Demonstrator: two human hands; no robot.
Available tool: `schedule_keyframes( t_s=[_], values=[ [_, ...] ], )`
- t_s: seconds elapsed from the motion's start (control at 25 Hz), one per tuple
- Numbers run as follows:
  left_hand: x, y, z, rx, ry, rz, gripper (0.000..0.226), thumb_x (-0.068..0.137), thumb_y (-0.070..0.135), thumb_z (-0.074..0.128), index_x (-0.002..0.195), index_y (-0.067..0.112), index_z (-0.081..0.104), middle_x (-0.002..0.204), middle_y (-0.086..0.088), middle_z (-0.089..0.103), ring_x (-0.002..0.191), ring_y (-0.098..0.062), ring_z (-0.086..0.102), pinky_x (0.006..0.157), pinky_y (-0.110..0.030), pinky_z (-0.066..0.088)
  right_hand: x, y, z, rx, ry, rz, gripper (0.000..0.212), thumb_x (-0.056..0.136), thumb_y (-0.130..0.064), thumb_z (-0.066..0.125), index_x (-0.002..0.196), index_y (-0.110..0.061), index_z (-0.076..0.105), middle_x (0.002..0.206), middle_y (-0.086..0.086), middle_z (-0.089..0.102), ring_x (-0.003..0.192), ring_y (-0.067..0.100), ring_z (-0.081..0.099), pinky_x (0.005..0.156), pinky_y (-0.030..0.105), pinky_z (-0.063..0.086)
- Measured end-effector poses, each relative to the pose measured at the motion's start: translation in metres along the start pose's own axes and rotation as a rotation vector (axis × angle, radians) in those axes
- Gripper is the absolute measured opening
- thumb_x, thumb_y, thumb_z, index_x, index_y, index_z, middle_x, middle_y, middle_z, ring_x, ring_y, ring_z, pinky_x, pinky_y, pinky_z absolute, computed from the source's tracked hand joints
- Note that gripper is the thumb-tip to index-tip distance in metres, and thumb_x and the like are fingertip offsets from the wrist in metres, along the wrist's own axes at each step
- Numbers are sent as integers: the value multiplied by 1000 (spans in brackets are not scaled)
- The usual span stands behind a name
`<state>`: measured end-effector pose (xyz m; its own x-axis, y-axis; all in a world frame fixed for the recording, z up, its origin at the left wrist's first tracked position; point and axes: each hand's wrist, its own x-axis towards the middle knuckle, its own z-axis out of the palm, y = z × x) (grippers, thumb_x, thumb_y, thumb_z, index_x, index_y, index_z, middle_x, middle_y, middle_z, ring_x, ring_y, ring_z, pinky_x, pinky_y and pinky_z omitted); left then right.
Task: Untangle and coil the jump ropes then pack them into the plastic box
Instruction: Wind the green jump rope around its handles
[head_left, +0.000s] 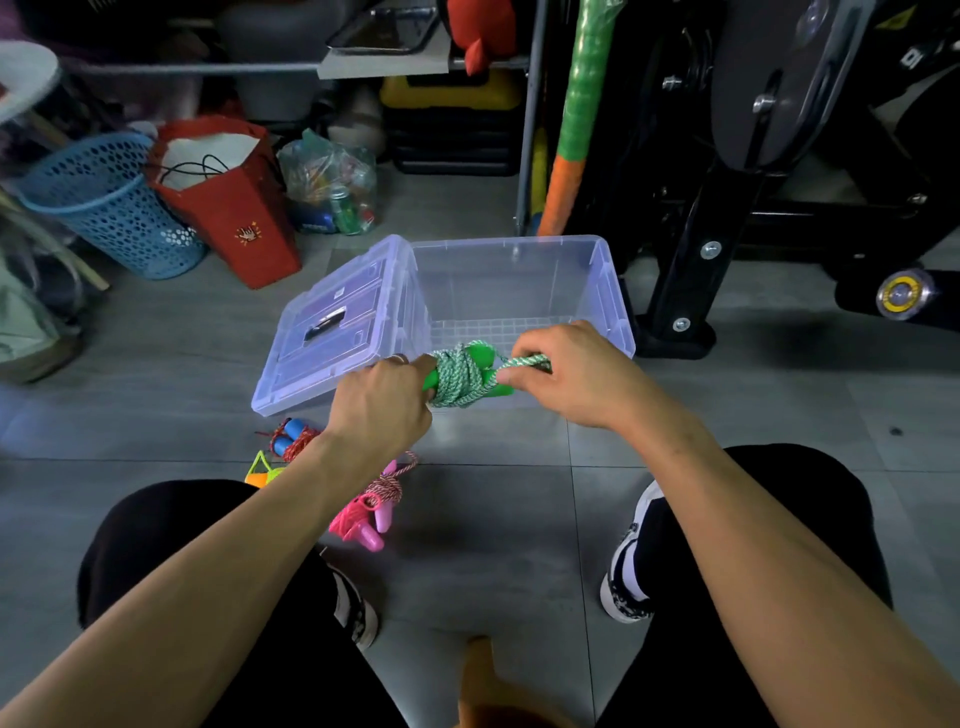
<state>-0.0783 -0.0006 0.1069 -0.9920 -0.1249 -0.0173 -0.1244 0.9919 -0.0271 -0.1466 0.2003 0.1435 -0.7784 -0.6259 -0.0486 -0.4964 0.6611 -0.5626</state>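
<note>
On a grey tiled floor (483, 519), both hands hold a green-and-white jump rope (460, 379), wound around its green handles, at the clear plastic box's (613, 306) near rim; left hand (382, 402) grips the bundle, right hand (563, 371) pinches its loose end.

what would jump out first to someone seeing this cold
Two hands at centre: the left hand grips a green jump rope bundle while the right hand pinches its loose end. Behind it stands an open clear plastic box; a pink rope lies on the floor below.

A green jump rope (462, 382) (cord wound round its handles) hangs before the open clear plastic box (597, 280).
</note>
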Motion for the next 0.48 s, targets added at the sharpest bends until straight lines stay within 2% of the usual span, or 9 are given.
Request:
schedule_keyframes(
  t_s=[0.08,0.16,0.2,0.28,0.36,0.4,0.48],
  values=[
    [-3,5,2,60,108,147,24,80,15,66,102,13,57,88,-9,62,77,-35,64,55,-33,35,4,2,2,160,111,24,26,87,-37,67,73,-16,63,67,-1,58,67,17,53,63,33,42],
    [-6,9,7,42,210,311,33,65,6,78,89,9,56,72,-8,59,56,-33,60,41,-30,37,10,5,2,348,270,86,22,84,-31,72,73,-14,64,76,-2,59,70,12,55,66,27,41],
    [-8,12,9,-6,258,378,35,64,4,79,88,8,54,70,-8,58,52,-33,58,38,-30,37,12,6,2,429,322,113,19,83,-29,73,73,-14,65,83,-4,62,76,9,58,71,23,42],
    [-13,18,10,-152,325,456,29,72,4,72,92,7,50,69,-10,57,53,-35,57,38,-32,36,13,6,4,533,318,134,15,82,-27,74,73,-18,64,94,-11,69,89,3,63,81,21,45],
    [-18,21,8,-404,283,379,24,79,8,63,98,7,50,74,-9,58,62,-34,56,48,-32,36,12,5,7,555,283,117,19,83,-24,72,71,-14,61,78,-10,68,74,5,62,72,27,46],
    [-19,21,7,-563,205,292,26,78,13,62,101,10,49,79,-6,59,67,-30,55,54,-32,36,11,3,9,551,286,92,23,84,-23,71,71,-9,58,67,-3,62,64,8,55,64,29,43],
    [-16,21,1,-869,26,87,35,74,27,61,103,16,45,83,2,59,71,-20,53,65,-32,40,10,-1,13,563,313,21,26,84,-21,70,72,-3,55,65,13,55,59,11,46,58,32,38]
  ],
)
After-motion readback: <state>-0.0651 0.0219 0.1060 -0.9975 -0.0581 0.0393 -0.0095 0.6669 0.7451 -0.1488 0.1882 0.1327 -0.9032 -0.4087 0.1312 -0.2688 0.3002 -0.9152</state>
